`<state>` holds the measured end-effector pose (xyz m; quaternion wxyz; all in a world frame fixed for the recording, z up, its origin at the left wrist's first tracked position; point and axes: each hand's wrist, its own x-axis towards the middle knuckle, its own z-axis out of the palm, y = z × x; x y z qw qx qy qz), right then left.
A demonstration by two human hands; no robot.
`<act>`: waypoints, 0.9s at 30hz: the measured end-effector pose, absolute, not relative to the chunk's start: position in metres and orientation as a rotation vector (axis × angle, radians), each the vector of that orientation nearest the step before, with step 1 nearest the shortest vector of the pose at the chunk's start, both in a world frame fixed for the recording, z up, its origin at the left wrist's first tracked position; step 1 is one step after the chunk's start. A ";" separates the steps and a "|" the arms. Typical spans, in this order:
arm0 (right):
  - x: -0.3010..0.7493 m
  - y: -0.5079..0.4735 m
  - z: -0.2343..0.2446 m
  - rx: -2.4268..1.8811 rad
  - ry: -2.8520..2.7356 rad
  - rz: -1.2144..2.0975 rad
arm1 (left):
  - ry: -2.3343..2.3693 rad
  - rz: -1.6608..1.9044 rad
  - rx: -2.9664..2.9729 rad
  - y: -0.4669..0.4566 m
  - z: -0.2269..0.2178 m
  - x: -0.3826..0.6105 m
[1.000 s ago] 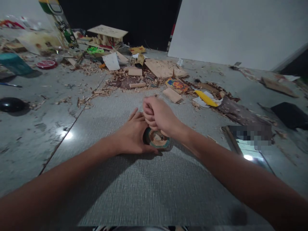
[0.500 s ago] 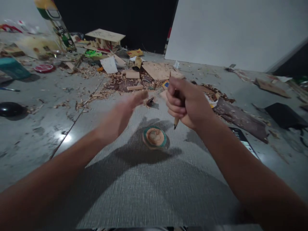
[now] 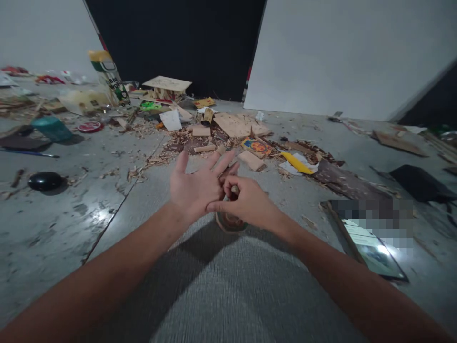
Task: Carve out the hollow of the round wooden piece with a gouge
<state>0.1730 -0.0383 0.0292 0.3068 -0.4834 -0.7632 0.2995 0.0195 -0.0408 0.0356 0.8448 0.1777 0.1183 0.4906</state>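
My left hand [image 3: 194, 188] is raised above the grey mat [image 3: 228, 286] with its fingers spread and nothing in it. Beside it, touching its edge, my right hand [image 3: 246, 202] is closed around a short wooden stick [image 3: 234, 190] whose rounded end pokes out between the fingers. Just under both hands a small round disc [image 3: 228, 223] with a teal rim and a brownish picture lies on the mat, mostly hidden by my right hand.
Wood shavings, small wood blocks [image 3: 252, 160] and a plywood sheet [image 3: 237, 125] litter the floor ahead. A small wooden model [image 3: 166, 87] and a printed carton [image 3: 109, 76] stand at the back left. A black round object [image 3: 45, 181] lies left, a phone [image 3: 367, 245] right.
My right hand came back down from the raised position to just above the disc, the stick still in it. My left hand drew in beside it, fingers spread. The view tilted upward.
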 end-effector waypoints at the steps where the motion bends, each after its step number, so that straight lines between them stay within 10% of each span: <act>1: 0.178 -0.032 0.031 -1.276 -1.993 0.789 | 0.251 1.020 0.405 -0.041 0.035 0.018; 6: 0.191 -0.033 0.062 -1.157 -2.050 0.907 | 0.284 1.119 0.588 -0.022 0.040 0.008; 11: 0.171 -0.038 0.097 -0.342 -2.555 1.871 | 0.338 1.019 0.824 0.002 0.072 0.022; 19: 0.224 0.027 0.086 -0.878 -1.710 1.081 | 0.490 1.026 1.318 0.005 0.098 -0.004; 27: 0.205 -0.035 0.080 -0.774 -1.269 1.578 | 0.703 0.078 2.364 -0.010 0.046 0.007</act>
